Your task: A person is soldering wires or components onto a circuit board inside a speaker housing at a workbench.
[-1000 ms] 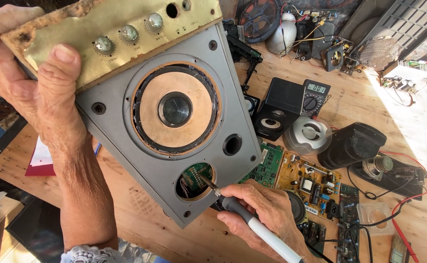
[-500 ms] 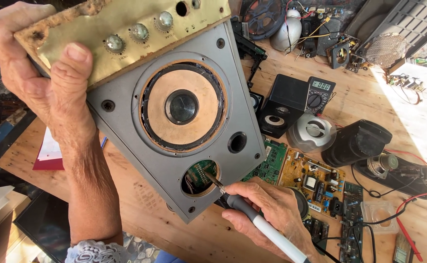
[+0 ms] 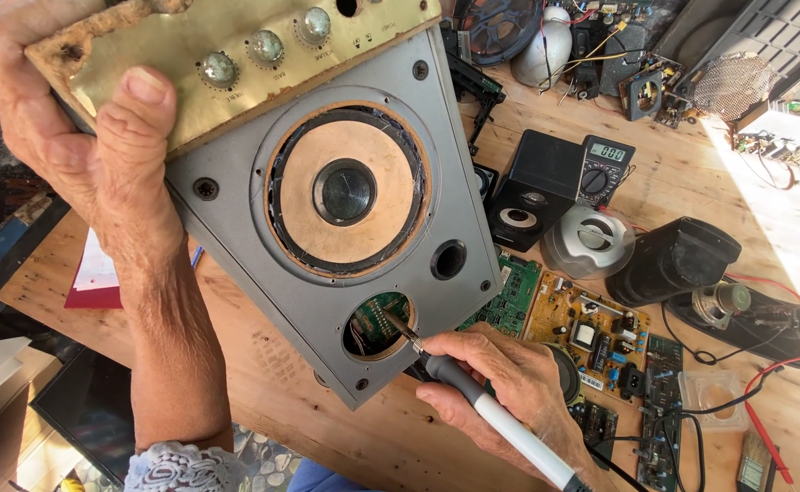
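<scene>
While the speaker panel is held tilted above the counter, the scene reads as follows.

Left hand: left hand (image 3: 81, 137) grips the upper left corner of the speaker panel (image 3: 263, 228), thumb across the brass-coloured control strip (image 3: 217, 46), fingers closed around the back edge.
Right hand: right hand (image 3: 509, 392) has its fingers closed on the grey grip of a soldering iron (image 3: 482, 405), white handle trailing toward the near edge of the counter.
Iron tip: inside the round opening (image 3: 379, 325) at the lower end of the panel; whether it touches the green board seen there cannot be told.
Panel position: over the left half of the wooden counter (image 3: 309, 401), lower corner close to the surface; contact not clear.
Panel features: one large cone driver (image 3: 345, 191); one small round port (image 3: 448, 260); three knobs visible on the control strip.
Obstruction: the panel hides the counter's middle and part of a green circuit board (image 3: 509, 296).
Right of panel: one yellow circuit board (image 3: 591, 333), just beside the green one; two dark boards near the right hand.
Far side: one black small speaker (image 3: 532, 187); one multimeter (image 3: 605, 169) touching it; one silver dome speaker (image 3: 587, 241); one black cylinder (image 3: 673, 260) lying on its side.
Right edge: one bare driver (image 3: 723, 301) on a black tray; red and black wires.
Left edge: one red folder (image 3: 94, 292).
</scene>
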